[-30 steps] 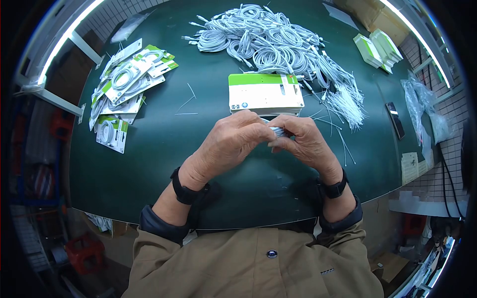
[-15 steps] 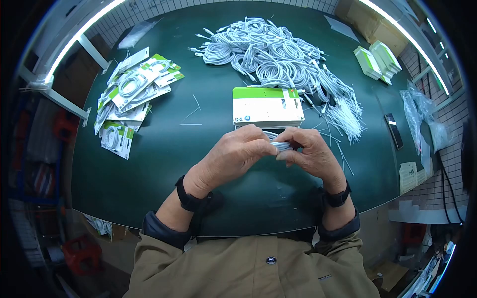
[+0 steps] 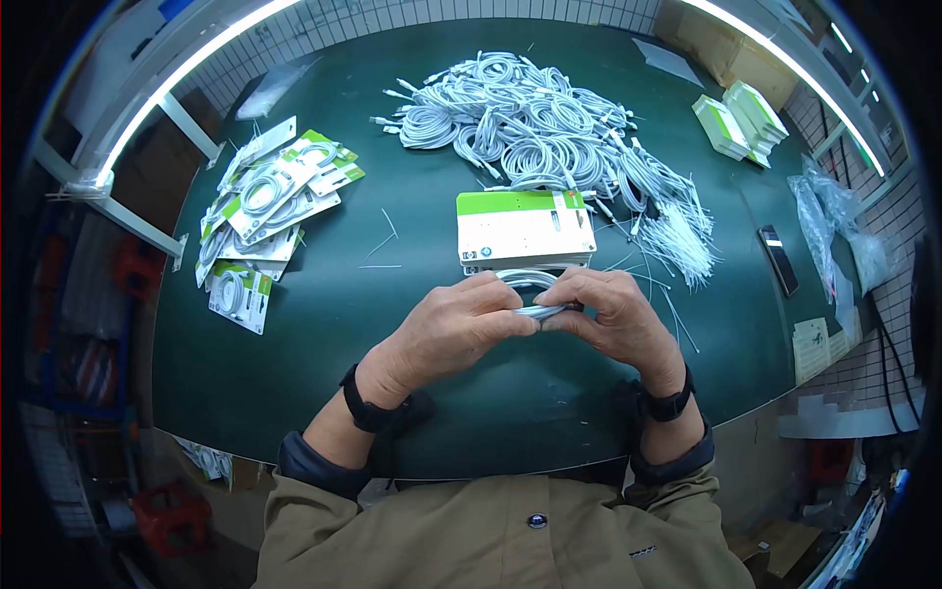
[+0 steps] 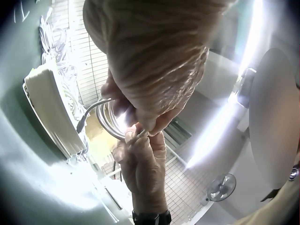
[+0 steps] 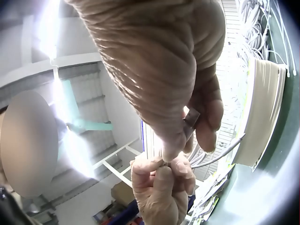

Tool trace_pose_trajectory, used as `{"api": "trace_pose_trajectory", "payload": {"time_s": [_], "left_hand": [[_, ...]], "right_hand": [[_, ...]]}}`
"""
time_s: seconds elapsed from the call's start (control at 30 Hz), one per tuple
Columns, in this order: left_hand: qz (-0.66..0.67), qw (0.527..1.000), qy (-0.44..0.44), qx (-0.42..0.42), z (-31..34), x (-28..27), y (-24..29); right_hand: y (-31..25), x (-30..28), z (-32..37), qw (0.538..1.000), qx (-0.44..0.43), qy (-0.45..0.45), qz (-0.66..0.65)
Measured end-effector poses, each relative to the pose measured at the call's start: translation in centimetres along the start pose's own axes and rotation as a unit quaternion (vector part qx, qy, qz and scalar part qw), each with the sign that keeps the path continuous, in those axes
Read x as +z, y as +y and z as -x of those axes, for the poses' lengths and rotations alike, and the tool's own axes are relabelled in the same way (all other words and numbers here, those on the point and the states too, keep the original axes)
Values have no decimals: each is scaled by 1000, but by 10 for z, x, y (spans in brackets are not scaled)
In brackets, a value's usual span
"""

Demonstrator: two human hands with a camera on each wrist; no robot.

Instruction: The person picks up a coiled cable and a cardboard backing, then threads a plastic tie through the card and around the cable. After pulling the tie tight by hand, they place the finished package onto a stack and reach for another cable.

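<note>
Both hands hold a coiled white cable (image 3: 530,280) over the table, in front of a stack of white-and-green cards (image 3: 526,228). My left hand (image 3: 453,326) pinches the coil's left side between thumb and fingers. On the opposite side, my right hand (image 3: 616,312) grips it the same way, the thumbs almost meeting at the near edge. A small connector (image 5: 191,117) shows between the right fingers in the right wrist view. One cable end with a grey plug (image 4: 80,125) sticks out from the coil toward the cards in the left wrist view.
A large heap of coiled white cables (image 3: 530,128) lies behind the cards, with loose white ties (image 3: 679,240) at its right. Carded cables (image 3: 265,196) are piled at left. Green-and-white card stacks (image 3: 741,123), a phone (image 3: 778,259) and plastic bags (image 3: 839,226) lie at right.
The head view has tilted, so the table sits lower in it. The hands have turned the coil, and more of its loop shows between them now; both keep their hold.
</note>
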State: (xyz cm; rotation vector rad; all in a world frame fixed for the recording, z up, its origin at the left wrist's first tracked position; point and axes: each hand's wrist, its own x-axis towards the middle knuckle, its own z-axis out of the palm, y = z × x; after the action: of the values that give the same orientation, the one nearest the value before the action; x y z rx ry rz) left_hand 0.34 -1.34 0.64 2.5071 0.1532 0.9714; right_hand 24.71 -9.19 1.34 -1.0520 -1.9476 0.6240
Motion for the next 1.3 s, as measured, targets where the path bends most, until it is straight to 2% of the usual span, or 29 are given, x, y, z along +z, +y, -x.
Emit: {"api": "trace_pose_trajectory", "payload": {"time_s": [0.17, 0.27, 0.4, 0.5, 0.6, 0.63, 0.73, 0.83, 0.93, 1.03, 1.13, 1.3], "left_hand": [[-40, 999, -16, 28, -6, -10, -2], [-47, 998, -32, 36, -13, -14, -6], [-49, 997, -51, 34, -23, -15, -11], [76, 997, 11, -22, -26, -10, -17], [0, 991, 94, -96, -32, -11, -31], [34, 980, 86, -178, -35, -9, -31], [-53, 988, 40, -142, -38, -2, -56], [92, 975, 38, -198, -40, 2, -75], [127, 958, 33, -255, -40, 2, -84], [-141, 973, -33, -181, -38, 13, -92], [-250, 946, -97, -179, -34, 26, -99], [-187, 958, -91, -197, -37, 25, -104]], "right_hand": [[-10, 2, 0, 999, 2, 36, 13], [-6, 1, 1, 991, -83, 75, 68], [-2, 0, 0, 976, -121, 102, 148], [1, -5, -1, 961, -139, 119, 207], [6, -7, 2, 947, -147, 138, 252], [7, -6, 2, 943, -152, 137, 264], [10, -6, 1, 932, -167, 147, 286], [11, -8, 3, 924, -177, 162, 296], [10, -9, 2, 915, -196, 179, 303], [9, -6, 2, 913, -210, 178, 302], [8, -3, 0, 915, -220, 172, 290], [12, 1, -1, 925, -211, 181, 259]]}}
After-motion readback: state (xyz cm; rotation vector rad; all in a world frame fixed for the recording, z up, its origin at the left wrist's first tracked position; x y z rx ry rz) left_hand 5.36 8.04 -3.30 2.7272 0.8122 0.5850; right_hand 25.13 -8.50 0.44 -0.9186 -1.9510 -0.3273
